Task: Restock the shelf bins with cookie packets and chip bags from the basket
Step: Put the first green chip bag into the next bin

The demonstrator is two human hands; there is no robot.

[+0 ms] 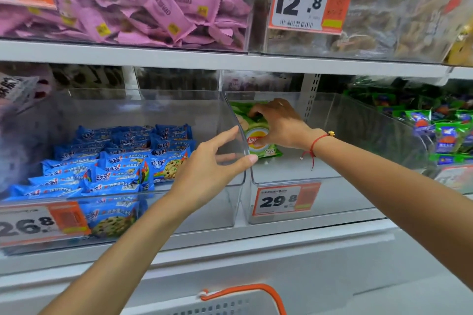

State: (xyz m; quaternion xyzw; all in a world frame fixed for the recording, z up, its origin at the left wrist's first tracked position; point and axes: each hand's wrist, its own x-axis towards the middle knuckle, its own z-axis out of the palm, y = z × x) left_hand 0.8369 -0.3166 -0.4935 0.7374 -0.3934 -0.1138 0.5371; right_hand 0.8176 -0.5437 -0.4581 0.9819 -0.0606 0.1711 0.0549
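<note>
A green chip bag (pixel 258 135) lies inside the middle clear bin (pixel 294 174) on the lower shelf. My right hand (pixel 279 123) reaches into that bin and grips the bag from above, fingers curled over its top edge. My left hand (pixel 212 163) holds the clear side wall (pixel 238 140) between the middle bin and the left bin, thumb and fingers around its curved front edge. The left bin (pixel 179 215) holds several blue cookie packets (pixel 115 163). A grey basket (pixel 230 305) with an orange handle shows at the bottom edge.
The upper shelf carries a bin of pink packets (pixel 153 0) and a bin of brown snacks (pixel 384 20). Green packets (pixel 445 133) fill the bin to the right. Price tags reading 26.8 (pixel 28 225), 29.8 (pixel 279 199) and 12.8 (pixel 299 2) hang on the bin fronts.
</note>
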